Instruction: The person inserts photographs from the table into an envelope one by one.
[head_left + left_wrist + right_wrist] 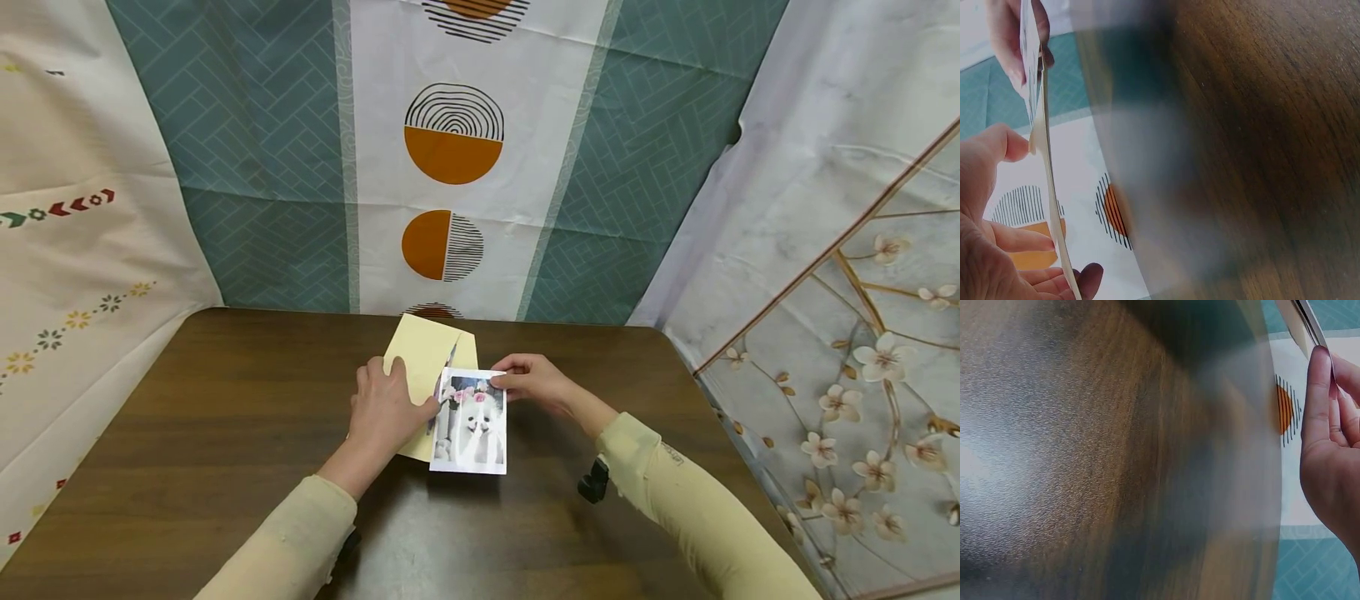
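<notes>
A pale yellow envelope (423,346) is held up over the table by my left hand (384,408), thumb on the near side and fingers round the far side. Edge-on in the left wrist view, the envelope (1054,200) runs between that thumb and the fingers. My right hand (536,383) pinches the upper right corner of a white-bordered photo (468,421) showing a white furry animal with pink flowers. This photo overlaps the envelope's front, its left edge by my left thumb. Behind it a narrow dark, colourful strip (452,357) shows against the envelope. In the right wrist view my right hand (1335,434) grips the photo's edge.
Beneath both hands lies a dark brown wooden table (247,450). A patterned cloth (450,75) hangs along its far edge, with further printed cloths at the left (90,167) and the right (847,333). A small black device (594,481) sits at the right wrist.
</notes>
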The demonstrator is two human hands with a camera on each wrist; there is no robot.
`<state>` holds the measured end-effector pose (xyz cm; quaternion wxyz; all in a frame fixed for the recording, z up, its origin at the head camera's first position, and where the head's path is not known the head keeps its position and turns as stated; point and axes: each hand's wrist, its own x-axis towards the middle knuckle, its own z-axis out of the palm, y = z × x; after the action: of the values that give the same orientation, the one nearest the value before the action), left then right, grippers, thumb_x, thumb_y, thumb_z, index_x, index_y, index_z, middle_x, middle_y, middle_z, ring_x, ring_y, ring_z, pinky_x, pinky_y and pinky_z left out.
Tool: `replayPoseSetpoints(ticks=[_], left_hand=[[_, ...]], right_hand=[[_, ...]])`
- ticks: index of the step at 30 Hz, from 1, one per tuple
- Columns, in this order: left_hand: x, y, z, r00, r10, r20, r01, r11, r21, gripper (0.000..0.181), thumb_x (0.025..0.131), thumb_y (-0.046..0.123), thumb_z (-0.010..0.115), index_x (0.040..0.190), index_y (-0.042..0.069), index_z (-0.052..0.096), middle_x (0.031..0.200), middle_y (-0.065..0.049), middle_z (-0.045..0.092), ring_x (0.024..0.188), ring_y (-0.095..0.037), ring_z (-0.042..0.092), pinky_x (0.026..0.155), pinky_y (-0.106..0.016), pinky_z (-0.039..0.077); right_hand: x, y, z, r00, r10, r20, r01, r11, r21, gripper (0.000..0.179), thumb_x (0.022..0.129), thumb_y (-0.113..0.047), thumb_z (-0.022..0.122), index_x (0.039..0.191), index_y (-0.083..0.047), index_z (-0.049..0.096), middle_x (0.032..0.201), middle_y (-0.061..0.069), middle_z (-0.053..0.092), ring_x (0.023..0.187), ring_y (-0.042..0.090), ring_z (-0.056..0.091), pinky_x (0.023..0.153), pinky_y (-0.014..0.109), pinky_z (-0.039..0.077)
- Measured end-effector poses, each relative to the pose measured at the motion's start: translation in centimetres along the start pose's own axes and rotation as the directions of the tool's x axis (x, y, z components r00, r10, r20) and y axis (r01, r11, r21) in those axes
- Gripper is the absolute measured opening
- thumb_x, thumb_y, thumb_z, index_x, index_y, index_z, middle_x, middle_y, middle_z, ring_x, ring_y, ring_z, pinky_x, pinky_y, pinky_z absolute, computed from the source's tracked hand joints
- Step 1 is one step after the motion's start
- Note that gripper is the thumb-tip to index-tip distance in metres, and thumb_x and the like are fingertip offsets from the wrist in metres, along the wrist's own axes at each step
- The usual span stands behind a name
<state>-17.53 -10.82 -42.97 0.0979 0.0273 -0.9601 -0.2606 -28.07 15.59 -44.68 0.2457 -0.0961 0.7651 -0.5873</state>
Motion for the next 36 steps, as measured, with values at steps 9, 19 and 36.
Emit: replayPoseSetpoints(ticks=[9, 19, 36], left_hand=[[-0.1, 0.2, 0.1, 1.0, -0.003, 0.024, 0.003, 1.0, -0.026, 0.084, 0.085, 0.041, 0.08, 0.144, -0.012, 0.052, 0.145, -0.036, 0.043, 0.133, -0.052, 0.042, 0.09, -0.067, 0.051], [-0.2, 0.3, 0.2, 1.0, 0.006, 0.026, -0.005, 1.0, -0.021, 0.086, 0.085, 0.042, 0.08, 0.145, -0.012, 0.051, 0.145, -0.036, 0.043, 0.134, -0.052, 0.042, 0.091, -0.067, 0.051], [0.0, 0.5, 0.1, 1.0, 0.008, 0.023, -0.008, 1.0, -0.006, 0.085, 0.085, 0.044, 0.082, 0.143, -0.011, 0.052, 0.144, -0.035, 0.044, 0.132, -0.052, 0.044, 0.09, -0.065, 0.053]], right_hand=[[0.8, -0.3, 0.2, 0.999, -0.02, -0.037, 0.021, 0.999, 0.036, 0.025, 0.098, -0.004, 0.075, 0.12, 0.004, 0.072, 0.101, 0.009, 0.072, 0.088, 0.018, 0.07, 0.08, 0.032, 0.062], [1.5, -1.0, 0.5, 0.989, -0.044, -0.141, 0.052, 0.998, 0.047, 0.026, 0.095, -0.004, 0.078, 0.119, 0.005, 0.073, 0.099, 0.009, 0.073, 0.085, 0.016, 0.071, 0.084, 0.037, 0.063], [1.8, -1.2, 3.1, 0.967, -0.14, -0.215, 0.161, 0.984, 0.081, 0.026, 0.097, -0.001, 0.076, 0.121, 0.008, 0.071, 0.093, 0.006, 0.071, 0.081, 0.014, 0.071, 0.088, 0.05, 0.062]])
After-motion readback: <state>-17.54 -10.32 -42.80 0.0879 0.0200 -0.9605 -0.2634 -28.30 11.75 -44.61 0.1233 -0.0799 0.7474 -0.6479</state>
